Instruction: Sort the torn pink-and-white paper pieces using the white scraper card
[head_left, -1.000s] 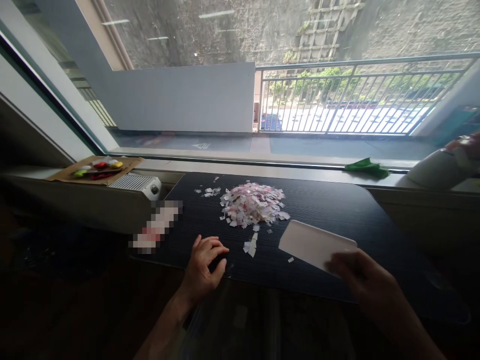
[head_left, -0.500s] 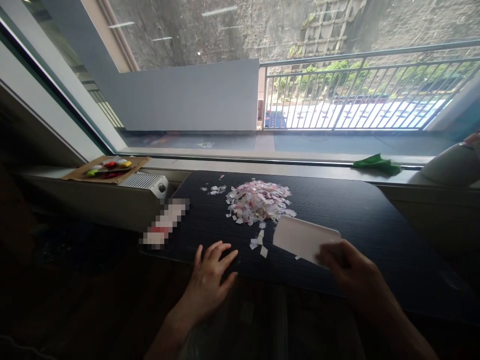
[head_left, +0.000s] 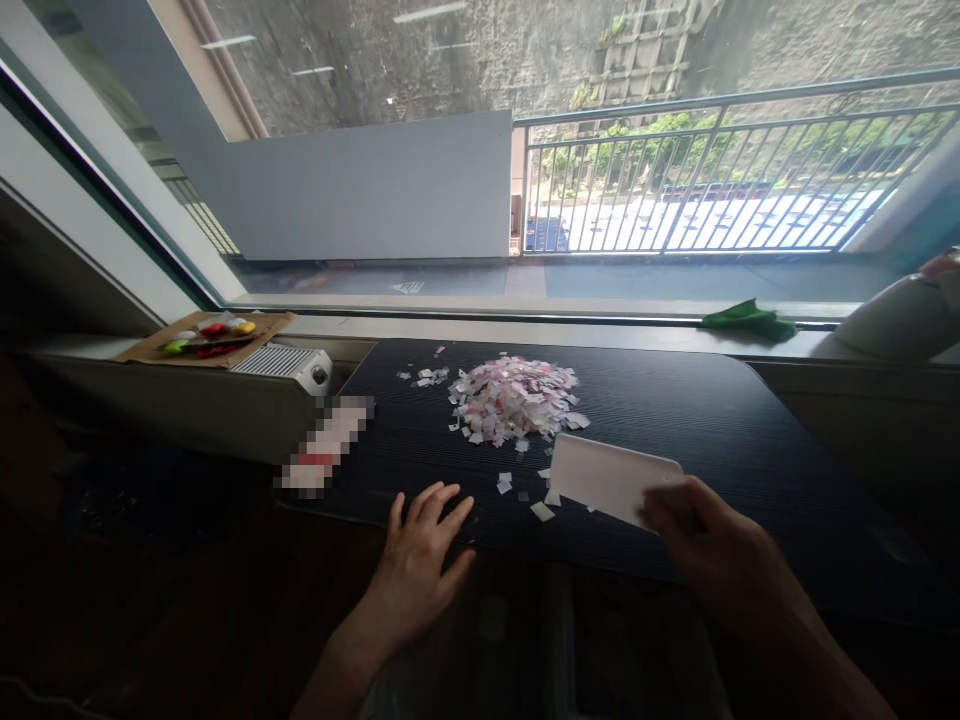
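A heap of small pink and white paper scraps [head_left: 514, 398] lies on the dark wood-grain table [head_left: 675, 400]. In my right hand [head_left: 701, 530] is a flat white card [head_left: 611, 475] with rounded corners, gripped by its right end. Its left end is low over the table, just in front of the heap; I cannot tell if it touches the tabletop. Several loose paper scraps [head_left: 542, 511] lie by that end. My left hand [head_left: 424, 540] rests at the table's near edge, fingers spread and holding nothing.
A pixelated pale strip [head_left: 326, 450] lies on the table's left end. On the sill are a cardboard piece with colourful items [head_left: 210, 340], a green crumpled thing [head_left: 750, 320] and a whitish rounded object [head_left: 904, 318]. A white slotted unit [head_left: 289, 368] stands left. Behind is a large window.
The white card has shifted slightly relative to the heap, and some loose scraps near its left end have moved. My left hand stays in place. The view has shifted a little.
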